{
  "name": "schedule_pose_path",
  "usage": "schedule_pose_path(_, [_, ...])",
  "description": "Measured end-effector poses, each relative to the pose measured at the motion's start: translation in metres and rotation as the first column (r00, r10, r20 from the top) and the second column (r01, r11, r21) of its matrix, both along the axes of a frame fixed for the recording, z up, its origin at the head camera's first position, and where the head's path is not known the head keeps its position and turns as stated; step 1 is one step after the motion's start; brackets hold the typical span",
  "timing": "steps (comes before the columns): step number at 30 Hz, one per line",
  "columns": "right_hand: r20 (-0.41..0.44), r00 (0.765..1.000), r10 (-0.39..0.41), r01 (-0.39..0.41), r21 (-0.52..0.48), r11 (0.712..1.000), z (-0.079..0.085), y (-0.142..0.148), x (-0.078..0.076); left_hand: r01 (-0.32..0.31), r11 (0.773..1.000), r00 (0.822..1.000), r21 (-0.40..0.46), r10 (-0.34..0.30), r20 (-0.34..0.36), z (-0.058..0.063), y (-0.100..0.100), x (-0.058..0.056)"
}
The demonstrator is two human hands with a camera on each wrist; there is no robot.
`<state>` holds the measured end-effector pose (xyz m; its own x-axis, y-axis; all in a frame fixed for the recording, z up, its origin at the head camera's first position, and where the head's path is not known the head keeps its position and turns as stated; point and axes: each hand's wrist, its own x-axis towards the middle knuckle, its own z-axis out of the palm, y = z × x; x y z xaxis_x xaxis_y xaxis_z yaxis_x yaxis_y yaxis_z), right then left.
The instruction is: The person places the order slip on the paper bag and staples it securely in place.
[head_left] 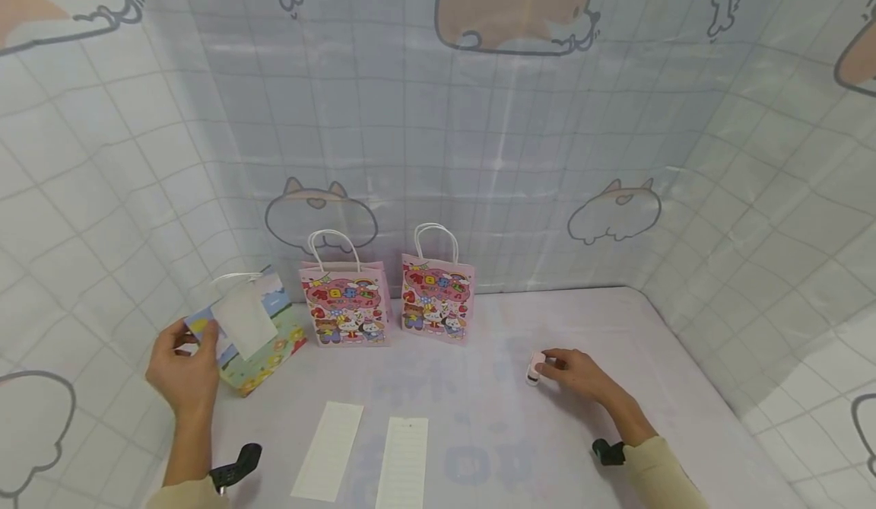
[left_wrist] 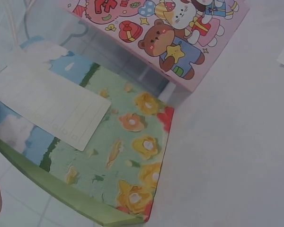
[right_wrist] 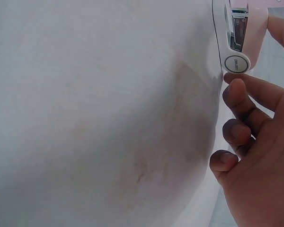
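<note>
At the far left, my left hand (head_left: 183, 372) grips the upper edge of a paper gift bag (head_left: 277, 348) with a sky-and-flowers print, which leans back tilted. A pale lined card (head_left: 245, 320) lies against the bag's front near its white handle; the left wrist view shows the ruled lines on this card (left_wrist: 57, 101). Out on the right of the table, my right hand (head_left: 582, 374) pinches a small pink and white stapler (head_left: 535, 367) between thumb and fingers. In the right wrist view the stapler (right_wrist: 256, 38) shows its round end, partly cut off by the frame.
Two pink cartoon gift bags, one on the left (head_left: 345, 311) and one on the right (head_left: 438, 303), stand upright at the back. Two lined cards, a tilted one (head_left: 328, 452) and a straighter one (head_left: 402, 463), lie on the white table (head_left: 493, 395) in front. Patterned sheeting encloses the table.
</note>
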<state>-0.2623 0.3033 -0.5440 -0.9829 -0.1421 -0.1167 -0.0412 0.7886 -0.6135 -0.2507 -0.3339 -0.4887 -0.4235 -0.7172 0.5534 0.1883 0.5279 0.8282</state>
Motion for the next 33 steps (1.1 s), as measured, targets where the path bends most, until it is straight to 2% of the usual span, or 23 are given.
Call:
schedule_pose_path(5, [0.001,1.000,0.005,-0.005,-0.022,1.000,-0.002,0.000,0.000,0.014,1.000,1.000,0.002,-0.014,-0.018,0.001,-0.001,0.004])
schedule_pose_path(11, [-0.014,1.000,0.005,-0.005,-0.038,0.999,-0.001,-0.002,0.001,-0.002,1.000,0.999,-0.002,0.002,-0.036,0.002,-0.002,0.008])
schedule_pose_path(15, [-0.023,1.000,0.013,-0.014,-0.034,0.999,0.000,-0.002,0.001,-0.011,1.000,0.998,-0.005,0.011,-0.069,0.007,-0.001,0.012])
schedule_pose_path(18, [-0.034,0.999,0.022,-0.023,-0.028,0.999,0.001,-0.002,0.000,-0.024,1.000,0.996,-0.001,0.024,-0.087,0.016,0.006,0.017])
schedule_pose_path(22, [-0.053,0.998,0.034,-0.035,-0.022,0.999,0.001,-0.002,-0.003,-0.040,0.999,0.993,0.002,0.040,-0.110,0.034,0.022,0.029])
schedule_pose_path(27, [-0.066,0.997,0.043,-0.044,-0.022,0.999,0.003,-0.003,-0.006,-0.010,1.000,0.988,0.003,0.010,-0.153,0.049,0.036,0.040])
schedule_pose_path(29, [-0.078,0.996,0.048,-0.050,-0.022,0.998,0.004,-0.004,-0.007,0.005,1.000,0.986,-0.008,-0.007,-0.164,0.050,0.038,0.040])
schedule_pose_path(33, [-0.119,0.990,0.079,-0.082,-0.021,0.996,0.005,-0.008,-0.010,0.035,0.997,0.987,-0.068,-0.045,-0.154,0.036,0.032,0.032])
